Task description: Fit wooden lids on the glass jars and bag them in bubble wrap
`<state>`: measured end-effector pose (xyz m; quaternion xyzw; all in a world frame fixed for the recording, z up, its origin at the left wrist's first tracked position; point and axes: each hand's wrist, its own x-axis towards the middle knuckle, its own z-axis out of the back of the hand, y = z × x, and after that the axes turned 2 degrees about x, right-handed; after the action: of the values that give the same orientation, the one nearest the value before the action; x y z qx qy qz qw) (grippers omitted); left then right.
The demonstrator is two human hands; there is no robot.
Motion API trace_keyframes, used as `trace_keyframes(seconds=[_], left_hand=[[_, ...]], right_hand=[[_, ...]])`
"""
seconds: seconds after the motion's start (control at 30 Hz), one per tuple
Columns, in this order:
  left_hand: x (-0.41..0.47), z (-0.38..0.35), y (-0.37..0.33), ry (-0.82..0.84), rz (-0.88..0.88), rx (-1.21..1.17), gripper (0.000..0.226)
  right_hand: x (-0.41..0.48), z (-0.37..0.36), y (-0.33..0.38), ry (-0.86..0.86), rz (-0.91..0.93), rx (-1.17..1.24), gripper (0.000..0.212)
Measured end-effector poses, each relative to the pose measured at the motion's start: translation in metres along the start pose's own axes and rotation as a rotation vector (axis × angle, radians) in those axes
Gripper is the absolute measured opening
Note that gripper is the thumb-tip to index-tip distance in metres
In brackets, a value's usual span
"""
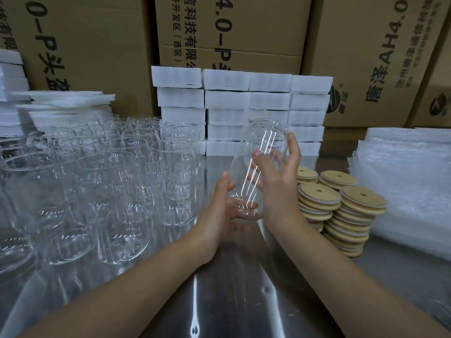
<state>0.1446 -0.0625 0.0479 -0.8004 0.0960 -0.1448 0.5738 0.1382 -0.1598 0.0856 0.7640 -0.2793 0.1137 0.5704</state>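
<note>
A clear glass jar (264, 142) is held tilted above the steel table, its open mouth pointing up and away. My left hand (223, 211) cups its base from below and the left. My right hand (280, 181) wraps its side, thumb in front and fingers behind. The jar has no lid on it. Several stacks of round wooden lids (351, 206), each with a small hole, stand just right of my right hand. A pile of bubble wrap bags (410, 181) lies at the far right.
Many empty glass jars (97, 181) crowd the left half of the steel table (234, 289). White foam-wrapped packs (244, 106) are stacked at the back, with more on the left. Large cardboard boxes (244, 32) form the wall behind.
</note>
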Motion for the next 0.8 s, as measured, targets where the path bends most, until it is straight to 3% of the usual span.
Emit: trace_keyframes(seconds=[0.17, 0.33, 0.4, 0.57, 0.7, 0.8], left_hand=[[-0.005, -0.006, 0.008, -0.091, -0.157, 0.040, 0.082], [-0.007, -0.003, 0.005, -0.096, -0.211, 0.055, 0.051], [-0.007, -0.002, 0.001, -0.079, -0.180, 0.008, 0.046], [-0.007, -0.003, -0.002, -0.039, -0.044, -0.075, 0.076], [-0.006, 0.001, -0.006, 0.059, 0.011, -0.181, 0.065], [-0.008, 0.001, -0.008, 0.128, 0.071, -0.232, 0.071]], right_hand=[[-0.003, -0.004, 0.004, -0.056, 0.083, -0.079, 0.077], [-0.003, -0.003, 0.003, -0.035, 0.090, -0.077, 0.079], [-0.002, -0.001, 0.002, -0.008, 0.080, -0.047, 0.082], [0.001, 0.002, -0.003, 0.009, -0.003, 0.073, 0.082], [0.002, 0.000, -0.002, 0.011, -0.137, 0.221, 0.075], [0.003, 0.000, -0.003, 0.008, -0.203, 0.307, 0.076]])
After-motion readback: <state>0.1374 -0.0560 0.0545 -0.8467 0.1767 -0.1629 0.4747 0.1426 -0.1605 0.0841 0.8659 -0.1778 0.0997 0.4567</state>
